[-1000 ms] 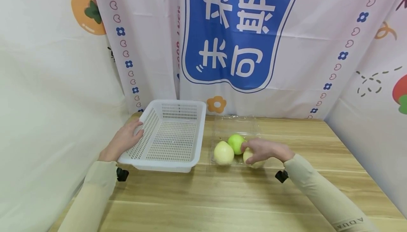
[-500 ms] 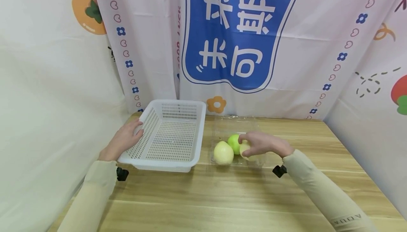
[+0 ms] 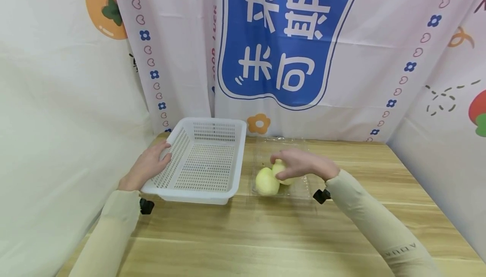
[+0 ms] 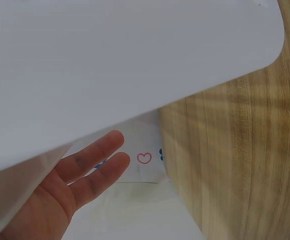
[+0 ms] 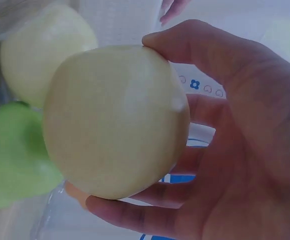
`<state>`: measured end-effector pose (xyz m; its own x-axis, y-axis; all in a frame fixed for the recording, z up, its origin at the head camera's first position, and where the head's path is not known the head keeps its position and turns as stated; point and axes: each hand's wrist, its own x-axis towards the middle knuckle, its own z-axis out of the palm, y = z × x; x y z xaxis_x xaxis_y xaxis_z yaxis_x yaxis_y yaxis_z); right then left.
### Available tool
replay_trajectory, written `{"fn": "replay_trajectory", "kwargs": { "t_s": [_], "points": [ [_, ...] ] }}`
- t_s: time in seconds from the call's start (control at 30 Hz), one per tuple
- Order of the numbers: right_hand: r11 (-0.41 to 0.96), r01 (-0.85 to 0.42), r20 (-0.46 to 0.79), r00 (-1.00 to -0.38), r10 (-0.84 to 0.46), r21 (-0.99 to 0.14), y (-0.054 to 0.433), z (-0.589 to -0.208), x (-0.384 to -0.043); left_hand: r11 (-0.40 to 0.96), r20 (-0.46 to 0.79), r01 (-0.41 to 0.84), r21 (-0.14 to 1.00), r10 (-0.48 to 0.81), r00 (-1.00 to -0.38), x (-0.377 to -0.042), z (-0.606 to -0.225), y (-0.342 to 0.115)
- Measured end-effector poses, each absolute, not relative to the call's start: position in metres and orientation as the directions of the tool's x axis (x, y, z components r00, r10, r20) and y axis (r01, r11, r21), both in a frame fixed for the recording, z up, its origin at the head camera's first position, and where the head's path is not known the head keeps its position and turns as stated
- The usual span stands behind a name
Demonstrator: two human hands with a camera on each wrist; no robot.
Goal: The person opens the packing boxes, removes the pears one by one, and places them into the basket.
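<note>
My right hand (image 3: 300, 163) grips a pale yellow pear (image 5: 115, 122) between thumb and fingertips, raised over an open clear plastic box (image 3: 303, 192). A second pale pear (image 3: 267, 181) sits in the box's left part. Beside it a green apple (image 5: 15, 155) shows in the right wrist view; from the head view the held pear and hand hide it. At the left, my left hand (image 3: 146, 165) holds the rim of a white plastic basket (image 3: 238, 171), thumb side over the edge. Two of its fingers (image 4: 102, 172) extend outside the basket wall in the left wrist view.
The basket stands left of the plastic box on a wooden table (image 3: 243, 239). A printed cloth (image 3: 182, 57) hangs behind the table, with white cloth walls along both sides. The box's transparent lid (image 3: 282, 144) lies folded back toward the rear.
My right hand has lifted the pear from the right part of the box and moved it left, over the green apple. The left hand and basket have stayed put.
</note>
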<state>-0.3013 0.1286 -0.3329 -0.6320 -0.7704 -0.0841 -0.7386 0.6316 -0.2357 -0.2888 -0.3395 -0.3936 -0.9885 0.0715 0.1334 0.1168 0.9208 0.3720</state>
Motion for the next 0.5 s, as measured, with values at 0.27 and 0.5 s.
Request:
{"fn": "replay_trajectory", "kwargs": {
  "t_s": [0.27,0.5],
  "points": [
    [0.583,-0.775,-0.066,-0.587,-0.807,-0.243,0.103,-0.319,-0.303,0.923,0.125,0.108,0.37,0.066,-0.99,-0.29,-0.392,-0.338],
    [0.552,-0.803,-0.03,-0.56,-0.828,-0.227,0.079,-0.309,-0.305,0.923,0.123,0.105,0.37,0.063,-0.99,-0.289,-0.391,-0.338]
  ]
}}
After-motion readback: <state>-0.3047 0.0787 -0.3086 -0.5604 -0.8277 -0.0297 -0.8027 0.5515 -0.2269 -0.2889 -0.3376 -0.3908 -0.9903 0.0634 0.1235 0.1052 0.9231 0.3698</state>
